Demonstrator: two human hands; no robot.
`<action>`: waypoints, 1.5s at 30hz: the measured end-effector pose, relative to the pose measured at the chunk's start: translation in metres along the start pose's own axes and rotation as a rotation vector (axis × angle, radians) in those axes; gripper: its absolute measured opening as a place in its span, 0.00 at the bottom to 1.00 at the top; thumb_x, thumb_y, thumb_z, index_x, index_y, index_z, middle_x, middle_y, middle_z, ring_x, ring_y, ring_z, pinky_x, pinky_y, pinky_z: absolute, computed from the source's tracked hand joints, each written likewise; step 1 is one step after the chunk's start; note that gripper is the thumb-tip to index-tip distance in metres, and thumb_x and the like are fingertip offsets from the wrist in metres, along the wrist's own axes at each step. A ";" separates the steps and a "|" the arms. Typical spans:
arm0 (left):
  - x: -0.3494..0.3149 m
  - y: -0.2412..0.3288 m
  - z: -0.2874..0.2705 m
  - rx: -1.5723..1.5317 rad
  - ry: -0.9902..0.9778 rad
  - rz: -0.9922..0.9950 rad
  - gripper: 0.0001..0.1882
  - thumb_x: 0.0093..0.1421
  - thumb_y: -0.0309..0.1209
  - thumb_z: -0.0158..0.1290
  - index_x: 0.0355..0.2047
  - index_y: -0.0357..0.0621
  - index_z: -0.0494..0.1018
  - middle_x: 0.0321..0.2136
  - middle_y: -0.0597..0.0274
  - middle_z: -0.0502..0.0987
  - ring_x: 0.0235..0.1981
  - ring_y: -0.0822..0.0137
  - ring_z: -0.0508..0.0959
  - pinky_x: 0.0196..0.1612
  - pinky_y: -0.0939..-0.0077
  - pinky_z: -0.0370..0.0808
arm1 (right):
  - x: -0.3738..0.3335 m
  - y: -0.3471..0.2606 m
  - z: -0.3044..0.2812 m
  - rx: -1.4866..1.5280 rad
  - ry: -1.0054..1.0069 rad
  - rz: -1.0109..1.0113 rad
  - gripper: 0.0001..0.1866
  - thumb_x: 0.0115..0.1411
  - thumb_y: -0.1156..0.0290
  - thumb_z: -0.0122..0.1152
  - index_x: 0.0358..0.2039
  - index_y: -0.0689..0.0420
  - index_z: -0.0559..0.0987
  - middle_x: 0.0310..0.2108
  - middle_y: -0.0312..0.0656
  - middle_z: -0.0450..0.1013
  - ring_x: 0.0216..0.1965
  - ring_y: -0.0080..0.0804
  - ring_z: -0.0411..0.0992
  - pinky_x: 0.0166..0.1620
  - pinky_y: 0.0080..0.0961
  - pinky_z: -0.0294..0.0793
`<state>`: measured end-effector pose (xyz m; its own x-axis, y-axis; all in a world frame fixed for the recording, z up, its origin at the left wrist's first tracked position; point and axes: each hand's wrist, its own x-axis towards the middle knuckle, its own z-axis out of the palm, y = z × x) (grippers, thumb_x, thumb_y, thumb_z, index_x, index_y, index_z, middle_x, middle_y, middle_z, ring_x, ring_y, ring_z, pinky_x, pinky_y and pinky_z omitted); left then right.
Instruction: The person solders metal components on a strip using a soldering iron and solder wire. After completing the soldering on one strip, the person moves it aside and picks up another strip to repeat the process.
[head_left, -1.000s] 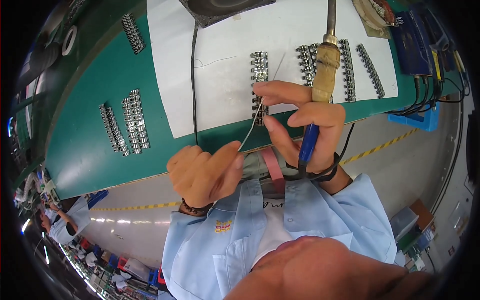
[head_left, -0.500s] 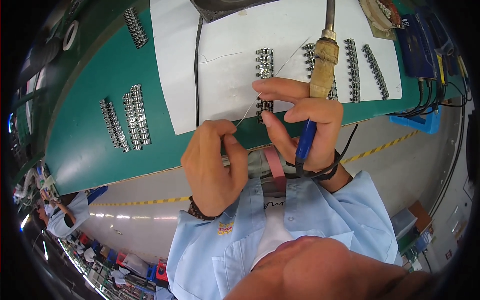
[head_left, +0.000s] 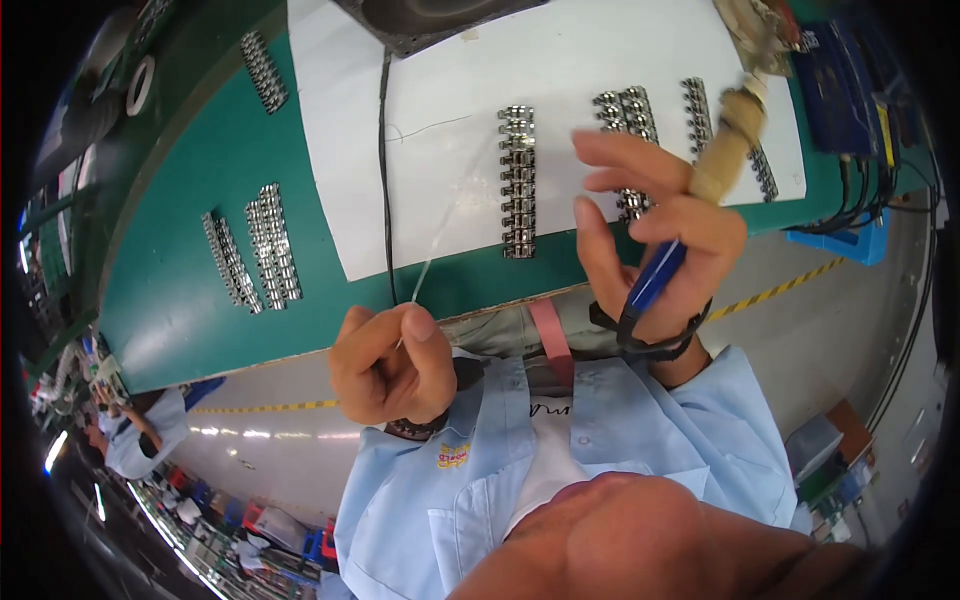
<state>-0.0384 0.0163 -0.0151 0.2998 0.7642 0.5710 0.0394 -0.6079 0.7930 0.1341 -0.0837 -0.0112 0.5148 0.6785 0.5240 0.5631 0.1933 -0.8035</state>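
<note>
– Both hands are well apart. What's in the left hand (head_left: 393, 365)?

– Thumb and forefinger are pinched together on a thin wire (head_left: 431, 250), just off the near edge of the bench (head_left: 165, 310). Its upper stretch slants over the white sheet (head_left: 340, 130) and blurs away.

– And the right hand (head_left: 675, 225)?

– Closed round the soldering iron (head_left: 722, 162), by its blue handle. Forefinger and thumb stand apart at the front, with nothing between their tips. The iron tilts up and to the right; its metal end is too blurred to make out.

– Where are the metal strips?

– One metal strip (head_left: 518, 180) lies upright on the sheet, between the two hands, touched by neither. A pair of strips (head_left: 638, 115) sits to the right, partly behind the right hand's fingers. Beyond it lie a farther strip (head_left: 697, 110) and an outermost strip (head_left: 766, 178), each partly covered by the iron or hand.

– Any on the green surface?

– Two side by side, the left-hand strips (head_left: 272, 245), plus a lone strip (head_left: 264, 72) farther up.

– What else is near?

– A black cable (head_left: 385, 180) running down the sheet, a dark square-edged object (head_left: 430, 30) at the top, and a blue box (head_left: 840, 90) on the far right.
</note>
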 end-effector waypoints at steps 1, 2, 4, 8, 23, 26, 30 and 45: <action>-0.001 -0.003 -0.002 0.020 0.003 0.005 0.06 0.49 0.17 0.59 0.26 0.34 0.72 0.15 0.65 0.71 0.12 0.79 0.54 0.16 0.81 0.49 | -0.003 -0.002 -0.002 -0.069 -0.005 -0.003 0.24 0.47 0.86 0.65 0.35 0.54 0.60 0.45 0.62 0.71 0.44 0.49 0.74 0.42 0.34 0.76; -0.002 -0.006 -0.003 0.040 0.004 0.009 0.06 0.49 0.17 0.59 0.26 0.34 0.72 0.14 0.66 0.71 0.12 0.79 0.54 0.16 0.81 0.49 | -0.005 -0.003 -0.001 -0.064 -0.016 -0.002 0.24 0.47 0.86 0.65 0.35 0.54 0.60 0.45 0.62 0.71 0.44 0.49 0.74 0.42 0.34 0.76; -0.004 -0.008 -0.004 0.068 0.008 0.008 0.06 0.49 0.17 0.59 0.25 0.34 0.72 0.14 0.66 0.70 0.12 0.79 0.54 0.16 0.81 0.49 | -0.008 -0.004 0.004 -0.092 -0.198 0.024 0.24 0.45 0.83 0.69 0.33 0.54 0.61 0.46 0.61 0.71 0.44 0.49 0.73 0.43 0.36 0.75; 0.000 -0.005 0.001 0.090 0.051 0.049 0.06 0.49 0.17 0.59 0.24 0.33 0.72 0.12 0.67 0.68 0.11 0.78 0.55 0.16 0.81 0.50 | -0.015 0.001 0.023 -0.130 -0.174 0.030 0.25 0.40 0.80 0.74 0.29 0.55 0.62 0.46 0.59 0.71 0.45 0.51 0.72 0.44 0.36 0.74; -0.011 -0.015 0.003 0.131 -0.143 0.231 0.05 0.47 0.22 0.61 0.21 0.35 0.74 0.08 0.70 0.61 0.08 0.73 0.57 0.13 0.79 0.49 | 0.014 0.013 -0.035 -0.238 0.026 -0.155 0.23 0.68 0.56 0.39 0.46 0.67 0.67 0.26 0.56 0.74 0.16 0.31 0.70 0.20 0.21 0.68; -0.009 -0.014 0.001 0.144 -0.168 0.249 0.05 0.46 0.22 0.60 0.20 0.36 0.74 0.08 0.71 0.61 0.08 0.73 0.57 0.13 0.80 0.49 | 0.009 0.014 -0.036 -0.257 0.020 -0.206 0.23 0.67 0.55 0.43 0.46 0.66 0.66 0.22 0.51 0.73 0.16 0.29 0.69 0.20 0.20 0.67; -0.009 -0.015 0.006 0.144 -0.157 0.252 0.05 0.45 0.22 0.61 0.20 0.37 0.74 0.08 0.71 0.61 0.08 0.74 0.57 0.13 0.80 0.49 | -0.006 0.001 -0.023 -0.178 0.245 0.076 0.24 0.61 0.54 0.54 0.46 0.63 0.67 0.21 0.45 0.72 0.19 0.26 0.70 0.24 0.17 0.68; -0.005 -0.016 0.009 0.164 -0.176 0.263 0.07 0.46 0.23 0.61 0.19 0.38 0.72 0.09 0.72 0.62 0.08 0.75 0.57 0.14 0.81 0.47 | 0.003 0.015 -0.020 -0.260 0.191 0.030 0.21 0.63 0.58 0.52 0.36 0.68 0.69 0.11 0.41 0.65 0.09 0.20 0.62 0.15 0.12 0.62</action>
<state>-0.0321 0.0196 -0.0324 0.4792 0.5368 0.6944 0.0869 -0.8163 0.5710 0.1573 -0.0927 -0.0160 0.6313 0.5315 0.5648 0.6798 -0.0288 -0.7328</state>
